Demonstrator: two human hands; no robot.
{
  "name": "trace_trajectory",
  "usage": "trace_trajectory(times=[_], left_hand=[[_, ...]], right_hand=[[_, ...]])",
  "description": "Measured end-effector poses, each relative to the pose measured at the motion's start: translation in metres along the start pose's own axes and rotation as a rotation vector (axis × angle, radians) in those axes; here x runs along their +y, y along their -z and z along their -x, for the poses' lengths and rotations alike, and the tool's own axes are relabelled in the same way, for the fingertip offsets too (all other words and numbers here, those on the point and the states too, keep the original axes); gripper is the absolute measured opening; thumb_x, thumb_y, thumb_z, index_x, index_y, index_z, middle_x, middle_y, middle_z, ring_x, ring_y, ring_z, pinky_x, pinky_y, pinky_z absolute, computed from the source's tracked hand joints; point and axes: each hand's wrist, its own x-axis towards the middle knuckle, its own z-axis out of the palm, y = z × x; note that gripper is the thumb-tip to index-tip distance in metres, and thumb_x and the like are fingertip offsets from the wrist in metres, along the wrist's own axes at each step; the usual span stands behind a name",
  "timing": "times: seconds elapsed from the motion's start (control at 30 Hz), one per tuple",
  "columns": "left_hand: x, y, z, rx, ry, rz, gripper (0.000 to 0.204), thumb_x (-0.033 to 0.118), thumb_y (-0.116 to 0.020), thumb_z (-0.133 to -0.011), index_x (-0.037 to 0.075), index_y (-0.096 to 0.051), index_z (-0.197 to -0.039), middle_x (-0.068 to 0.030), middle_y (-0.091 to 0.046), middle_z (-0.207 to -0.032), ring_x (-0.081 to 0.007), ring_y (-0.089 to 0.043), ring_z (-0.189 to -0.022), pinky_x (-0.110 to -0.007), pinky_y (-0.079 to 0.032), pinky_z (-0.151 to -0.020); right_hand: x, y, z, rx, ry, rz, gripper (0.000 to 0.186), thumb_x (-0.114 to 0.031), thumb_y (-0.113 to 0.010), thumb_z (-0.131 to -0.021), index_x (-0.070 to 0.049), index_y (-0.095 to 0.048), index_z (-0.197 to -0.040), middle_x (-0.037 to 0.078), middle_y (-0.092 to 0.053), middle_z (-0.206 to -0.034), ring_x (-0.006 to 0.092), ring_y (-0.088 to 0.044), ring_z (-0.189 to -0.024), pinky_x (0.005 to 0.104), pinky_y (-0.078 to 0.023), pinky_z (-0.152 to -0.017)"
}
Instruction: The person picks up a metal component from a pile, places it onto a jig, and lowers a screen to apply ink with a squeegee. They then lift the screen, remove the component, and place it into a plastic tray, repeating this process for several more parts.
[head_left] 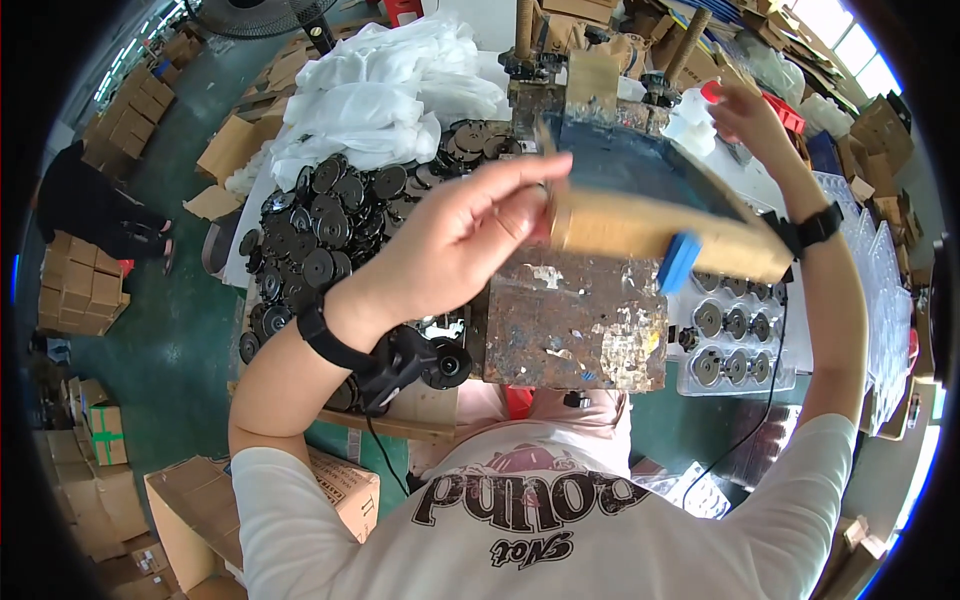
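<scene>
My left hand grips the near left corner of a wooden screen-printing frame, thumb and fingers closed on the wood. The frame is tilted up, its dark blue mesh showing, and a blue clip sits on its near edge. Below lies a paint-spotted base board. My right hand reaches past the frame to the far right, its fingers curled at a whitish bottle with a red cap. The frame's near edge looks blurred.
Many black round parts are heaped at left, beside white plastic wrapping. Clear trays with round parts lie at right. Threaded posts rise at the back. Cables hang from both wrists; cartons stand on the floor.
</scene>
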Motion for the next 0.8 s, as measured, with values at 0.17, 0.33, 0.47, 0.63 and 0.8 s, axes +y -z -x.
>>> trace_trajectory(times=[0.17, 0.33, 0.47, 0.63, 0.8], left_hand=[[0.004, 0.008, 0.004, 0.049, -0.181, 0.075, 0.036, 0.017, -0.048, -0.096, 0.006, -0.045, -0.130, -0.0062, -0.060, -0.106, -0.0108, -0.056, -0.094, -0.026, -0.048, -0.079], [-0.036, 0.050, 0.019, 0.061, 0.093, -0.386, 0.037, 0.019, -0.053, -0.092, 0.005, -0.048, -0.126, -0.0107, -0.060, -0.109, -0.0184, -0.058, -0.098, -0.031, -0.047, -0.085], [-0.082, 0.075, 0.043, -0.103, 0.261, -1.048, 0.043, 0.024, -0.062, -0.082, 0.002, -0.053, -0.119, -0.0164, -0.056, -0.116, -0.0309, -0.055, -0.104, -0.038, -0.045, -0.090], [-0.116, 0.072, 0.074, -0.068, 0.149, -1.381, 0.046, 0.025, -0.065, -0.076, 0.002, -0.056, -0.115, -0.0172, -0.052, -0.121, -0.0348, -0.052, -0.108, -0.042, -0.045, -0.090], [-0.119, 0.069, 0.082, -0.130, 0.195, -1.272, 0.031, 0.024, -0.069, -0.069, 0.002, -0.063, -0.090, -0.0147, -0.053, -0.111, -0.0323, -0.054, -0.101, -0.042, -0.049, -0.080]], right_hand=[[0.058, -0.014, 0.046, -0.308, 0.111, 0.336, 0.028, -0.024, -0.065, -0.083, -0.009, -0.061, -0.106, 0.008, -0.063, -0.087, 0.0148, -0.061, -0.078, 0.0300, -0.049, -0.070], [-0.004, -0.097, 0.073, -0.473, 0.222, 0.413, 0.037, -0.027, -0.069, -0.078, -0.008, -0.060, -0.108, 0.009, -0.064, -0.096, 0.0212, -0.060, -0.089, 0.0323, -0.048, -0.078], [-0.070, -0.163, 0.063, -0.472, 0.266, 0.270, 0.042, -0.028, -0.069, -0.077, -0.005, -0.058, -0.111, 0.015, -0.062, -0.098, 0.0241, -0.059, -0.091, 0.0327, -0.047, -0.078], [-0.089, -0.211, 0.049, -0.294, 0.487, 0.208, 0.039, -0.029, -0.069, -0.075, 0.000, -0.060, -0.099, 0.017, -0.063, -0.089, 0.0248, -0.060, -0.082, 0.0343, -0.047, -0.072], [-0.089, -0.217, 0.040, -0.384, 0.450, 0.167, 0.029, -0.026, -0.070, -0.073, -0.002, -0.061, -0.086, 0.011, -0.060, -0.066, 0.0200, -0.059, -0.061, 0.0347, -0.046, -0.056]])
